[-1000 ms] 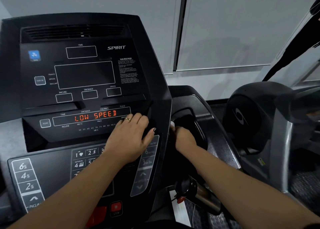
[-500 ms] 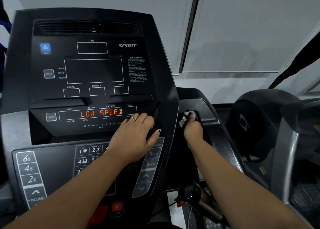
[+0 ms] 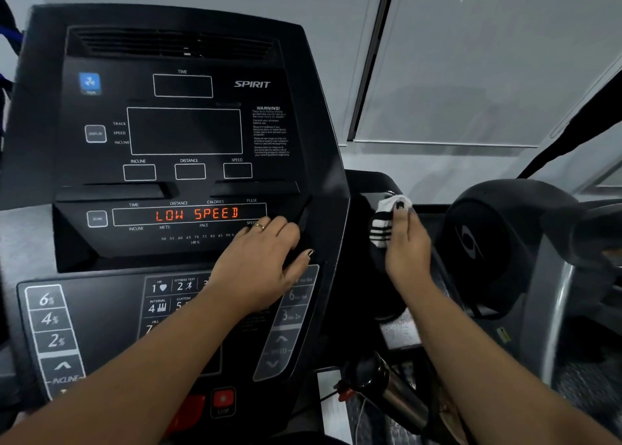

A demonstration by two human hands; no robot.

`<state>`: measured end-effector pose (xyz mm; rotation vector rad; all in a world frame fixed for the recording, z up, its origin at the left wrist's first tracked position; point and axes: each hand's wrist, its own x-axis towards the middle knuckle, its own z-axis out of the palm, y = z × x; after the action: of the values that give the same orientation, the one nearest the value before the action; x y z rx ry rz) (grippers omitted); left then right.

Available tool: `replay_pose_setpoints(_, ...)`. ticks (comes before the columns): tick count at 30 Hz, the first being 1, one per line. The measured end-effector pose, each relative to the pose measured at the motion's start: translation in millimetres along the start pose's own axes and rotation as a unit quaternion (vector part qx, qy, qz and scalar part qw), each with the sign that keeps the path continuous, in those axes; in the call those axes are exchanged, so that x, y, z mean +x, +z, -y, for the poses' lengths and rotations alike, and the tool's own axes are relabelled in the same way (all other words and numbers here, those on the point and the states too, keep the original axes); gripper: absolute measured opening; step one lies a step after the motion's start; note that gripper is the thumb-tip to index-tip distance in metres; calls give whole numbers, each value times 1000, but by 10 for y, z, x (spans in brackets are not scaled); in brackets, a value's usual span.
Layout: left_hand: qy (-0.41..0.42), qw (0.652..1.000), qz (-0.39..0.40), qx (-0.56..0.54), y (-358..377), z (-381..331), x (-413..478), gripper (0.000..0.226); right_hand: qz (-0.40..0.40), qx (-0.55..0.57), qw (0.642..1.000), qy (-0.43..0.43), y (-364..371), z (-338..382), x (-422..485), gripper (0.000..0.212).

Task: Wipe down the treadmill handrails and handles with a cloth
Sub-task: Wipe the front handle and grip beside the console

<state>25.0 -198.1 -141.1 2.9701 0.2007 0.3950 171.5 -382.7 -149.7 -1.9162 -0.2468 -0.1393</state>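
Nearest, a metal bottle (image 3: 395,392) with a dark cap lies tilted in the tray to the right of the console (image 3: 319,134), and a red stop button (image 3: 222,398) sits at the console's lower edge. Above the number keys, the left hand (image 3: 266,259) rests flat on the console with its fingers straight and spread, holding nothing. Just right of the console's edge, the right hand (image 3: 407,249) grips a white cloth (image 3: 383,225) with black stripes, thumb on top, pressing it against what looks like the dark handrail (image 3: 377,183); the contact is in shadow. Farther up, the display (image 3: 197,214) reads LOW SPEED.
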Motion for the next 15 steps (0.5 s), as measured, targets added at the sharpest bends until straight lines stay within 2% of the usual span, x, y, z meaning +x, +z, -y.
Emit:
replay_pose_setpoints(2, 4, 1000, 1, -2, -6, -7, 10, 33, 43, -109, 973, -200, -192, -20, 2, 29)
replay_pose_setpoints(3, 6, 1000, 0, -3, -10, -6, 11, 34, 79, -175, 941, -277, -245, -81, 43, 29)
replay_pose_setpoints(5, 8, 1000, 3, -4, -15, -4, 7, 34, 162, -332, 845, -386, -291, -286, 111, 30)
replay_pose_setpoints(7, 9, 1000, 2, -7, -16, 5, 6, 34, 249, -473, 730, -426, -295, -502, 113, 32)
replay_pose_setpoints(8, 10, 1000, 1, -9, -21, 8, 7, 33, 290, -517, 686, -422, -295, -565, 93, 35)
replay_pose_setpoints(9, 10, 1000, 2, -12, -23, 11, 1, 32, 327, -544, 659, -404, -302, -579, 63, 38)
replay_pose_setpoints(11, 13, 1000, 2, -13, -25, 12, 6, 31, 363, -576, 628, -377, -356, -559, -4, 42)
replay_pose_setpoints(13, 13, 1000, -3, -13, -30, 16, 1, 33, 394, -575, 617, -367, -398, -467, -134, 41)
replay_pose_setpoints(14, 12, 1000, -5, -14, -30, 18, 1, 34, 407, -561, 629, -351, -415, -389, -192, 39)
replay_pose_setpoints(15, 9, 1000, -7, -16, -22, 19, -5, 34, 416, -532, 665, -317, -436, -291, -260, 35)
